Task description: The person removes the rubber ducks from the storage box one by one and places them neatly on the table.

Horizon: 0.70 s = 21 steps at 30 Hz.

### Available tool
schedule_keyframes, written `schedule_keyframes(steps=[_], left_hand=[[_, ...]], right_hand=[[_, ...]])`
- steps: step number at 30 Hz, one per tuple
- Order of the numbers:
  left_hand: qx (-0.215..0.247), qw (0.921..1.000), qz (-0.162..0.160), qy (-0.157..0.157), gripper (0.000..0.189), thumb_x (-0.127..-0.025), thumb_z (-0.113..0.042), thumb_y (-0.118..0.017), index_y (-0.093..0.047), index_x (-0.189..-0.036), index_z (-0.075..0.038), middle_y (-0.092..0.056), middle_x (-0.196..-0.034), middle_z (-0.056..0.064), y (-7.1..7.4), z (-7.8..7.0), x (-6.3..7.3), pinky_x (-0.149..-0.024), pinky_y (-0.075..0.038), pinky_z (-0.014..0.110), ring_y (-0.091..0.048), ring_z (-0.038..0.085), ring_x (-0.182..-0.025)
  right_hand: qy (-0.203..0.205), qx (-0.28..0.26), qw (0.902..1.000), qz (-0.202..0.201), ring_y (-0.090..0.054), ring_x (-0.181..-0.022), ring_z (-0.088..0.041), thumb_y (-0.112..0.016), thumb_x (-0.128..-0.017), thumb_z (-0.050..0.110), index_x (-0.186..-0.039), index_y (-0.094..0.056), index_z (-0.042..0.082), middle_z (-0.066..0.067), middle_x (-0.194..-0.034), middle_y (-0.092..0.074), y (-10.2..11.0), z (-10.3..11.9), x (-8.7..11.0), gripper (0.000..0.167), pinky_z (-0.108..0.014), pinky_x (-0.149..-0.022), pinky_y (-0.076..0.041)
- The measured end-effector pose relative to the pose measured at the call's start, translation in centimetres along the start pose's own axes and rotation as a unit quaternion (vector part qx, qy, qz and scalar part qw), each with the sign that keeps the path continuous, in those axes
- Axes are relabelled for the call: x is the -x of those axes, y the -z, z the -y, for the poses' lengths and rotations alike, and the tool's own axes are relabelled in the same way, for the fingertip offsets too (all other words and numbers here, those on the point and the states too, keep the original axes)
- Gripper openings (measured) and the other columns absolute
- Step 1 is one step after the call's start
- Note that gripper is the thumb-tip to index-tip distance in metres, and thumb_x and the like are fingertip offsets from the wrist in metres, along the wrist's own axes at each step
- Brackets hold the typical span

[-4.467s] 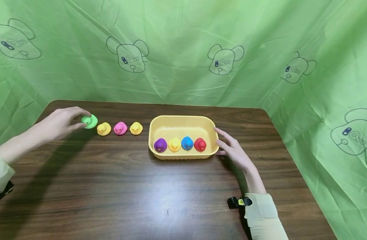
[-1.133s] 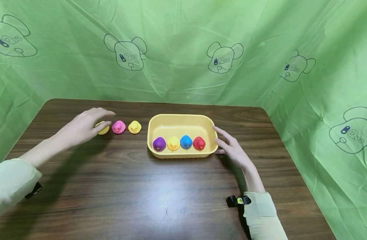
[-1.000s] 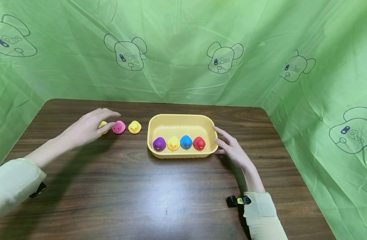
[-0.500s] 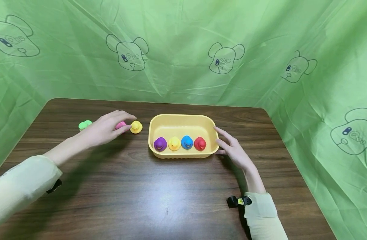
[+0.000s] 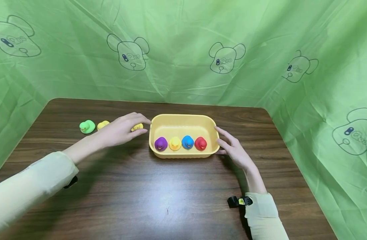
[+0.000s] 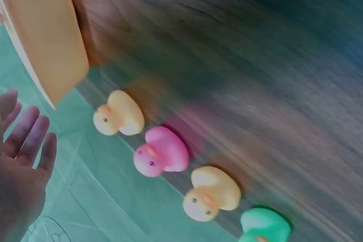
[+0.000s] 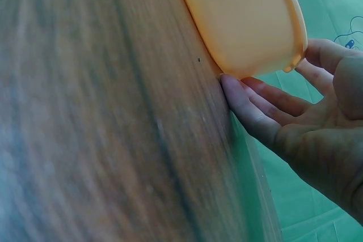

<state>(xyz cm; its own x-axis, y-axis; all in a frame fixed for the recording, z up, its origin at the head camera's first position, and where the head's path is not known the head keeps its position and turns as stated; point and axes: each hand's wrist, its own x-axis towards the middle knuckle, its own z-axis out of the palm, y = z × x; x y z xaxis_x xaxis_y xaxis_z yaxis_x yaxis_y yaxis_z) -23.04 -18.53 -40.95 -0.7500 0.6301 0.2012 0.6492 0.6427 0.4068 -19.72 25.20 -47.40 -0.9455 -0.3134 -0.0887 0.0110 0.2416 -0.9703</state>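
Note:
Over the row of rubber ducks, my left hand (image 5: 118,130) reaches rightward with its fingers extended and nothing held, fingertips right at the tub's left rim in the head view. That yellow tub (image 5: 183,119) holds a purple duck (image 5: 161,144), a yellow duck (image 5: 175,143), a blue duck (image 5: 187,142) and a red duck (image 5: 200,143) along its near side. At the tub's right end, the loosely spread fingers of my right hand (image 5: 235,151) touch the wall and rim. The pink duck (image 6: 161,151) is hidden under my left hand in the head view.
Left of the tub stand a green duck (image 5: 87,127), a yellow duck (image 5: 103,125) and another yellow duck (image 5: 137,127), partly covered. The dark wooden table (image 5: 159,186) carries everything. A green printed cloth (image 5: 177,66) rises behind and at both sides.
My left hand held the green duck earlier; it has let go and moved right along the row to the tub's left rim. The right hand stays at the tub.

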Motion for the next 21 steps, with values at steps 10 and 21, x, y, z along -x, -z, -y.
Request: schedule_keyframes(steps=[10,21], left_hand=[[-0.016,0.9989,0.022,-0.037,0.031,-0.094,-0.02,-0.075,-0.072,-0.123,-0.008,-0.074,-0.12,0.007,-1.3,-1.4,-1.7,-0.101,-0.052,0.049,-0.065,0.027,-0.113],[-0.047,0.9971,0.055,-0.024,0.035,-0.09,-0.028,-0.08,-0.074,-0.121,-0.012,-0.073,-0.126,0.007,-2.7,-2.8,-2.8,-0.103,-0.047,0.051,-0.063,0.028,-0.125]], right_hand=[[0.003,-0.01,0.9999,0.002,-0.065,-0.118,-0.025,-0.051,-0.109,0.019,-0.162,-0.032,0.016,-0.025,-0.158,-0.041,-0.1,0.1,0.1,0.056,-0.04,-0.088,-0.063],[0.001,-0.007,1.0,0.0,-0.062,-0.124,-0.032,-0.052,-0.109,0.02,-0.162,-0.034,0.018,-0.019,-0.163,-0.036,-0.1,0.2,0.1,0.056,-0.041,-0.089,-0.063]])
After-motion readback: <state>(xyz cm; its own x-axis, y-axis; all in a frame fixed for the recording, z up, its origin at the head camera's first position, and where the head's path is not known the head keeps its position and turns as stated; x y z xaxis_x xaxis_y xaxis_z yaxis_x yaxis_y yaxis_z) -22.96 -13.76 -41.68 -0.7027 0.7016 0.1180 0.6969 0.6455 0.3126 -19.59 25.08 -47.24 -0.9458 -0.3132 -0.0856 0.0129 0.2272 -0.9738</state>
